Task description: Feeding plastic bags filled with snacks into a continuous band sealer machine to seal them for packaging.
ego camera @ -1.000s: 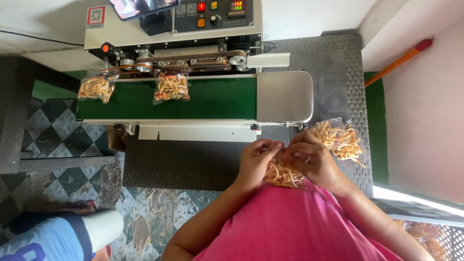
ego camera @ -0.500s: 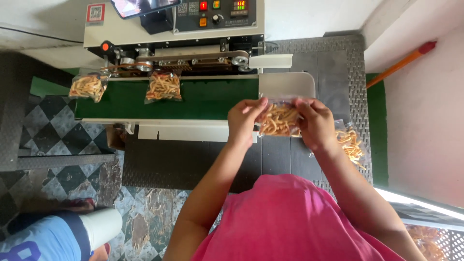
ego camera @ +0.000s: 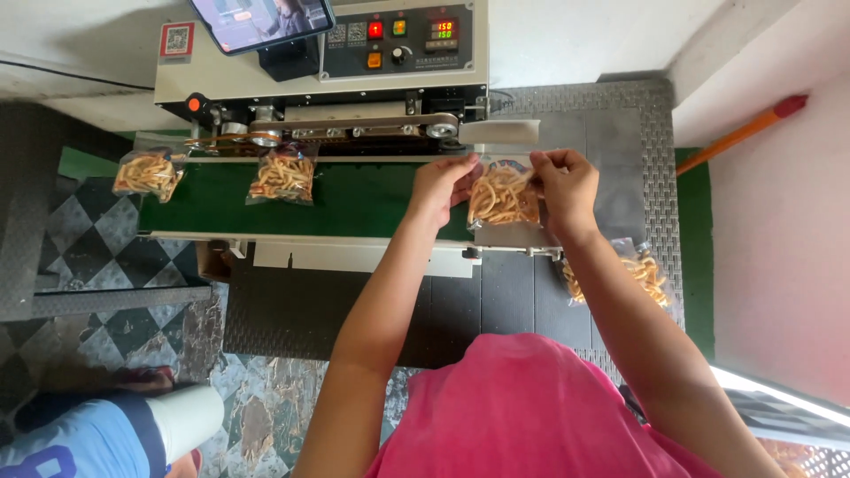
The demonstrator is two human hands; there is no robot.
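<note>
Both of my hands hold one clear bag of yellow snack sticks (ego camera: 503, 196) by its top corners. My left hand (ego camera: 444, 184) pinches the left corner, my right hand (ego camera: 565, 184) the right one. The bag lies at the right end of the green conveyor belt (ego camera: 363, 199), its top edge at the mouth of the band sealer's guide (ego camera: 500, 133). Two more filled bags ride the belt: one (ego camera: 283, 175) near the middle under the sealing band, another (ego camera: 148, 173) at the far left end.
The sealing machine's control panel (ego camera: 403, 35) with lit displays sits behind the belt, a phone (ego camera: 258, 18) propped on it. More filled bags (ego camera: 637, 274) lie on the metal table at my right. Another person's leg (ego camera: 106, 434) shows at lower left. An orange stick (ego camera: 739, 133) leans at right.
My hands lifted a bag from the pile near my lap and carried it up onto the belt's right end. The two bags on the belt have travelled leftward.
</note>
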